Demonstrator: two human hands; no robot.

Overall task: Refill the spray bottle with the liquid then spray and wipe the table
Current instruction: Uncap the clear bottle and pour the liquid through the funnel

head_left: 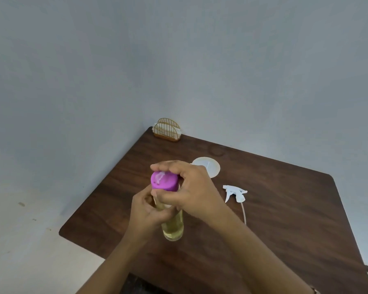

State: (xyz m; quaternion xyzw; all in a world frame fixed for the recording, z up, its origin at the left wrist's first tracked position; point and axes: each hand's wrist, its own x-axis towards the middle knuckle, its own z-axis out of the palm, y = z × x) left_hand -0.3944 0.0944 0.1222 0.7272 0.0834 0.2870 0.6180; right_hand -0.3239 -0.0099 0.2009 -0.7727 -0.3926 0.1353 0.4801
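Note:
A clear bottle of yellowish liquid with a purple cap is held upright over the dark wooden table. My left hand grips the bottle's upper body. My right hand has its fingers closed around the purple cap from the right. A white spray trigger head with its dip tube lies on the table to the right of my hands, apart from any bottle. A white round object sits behind my right hand, partly hidden; I cannot tell what it is.
A gold wire napkin holder with white napkins stands at the table's far left corner against the grey wall. The table's left edge drops to a pale floor.

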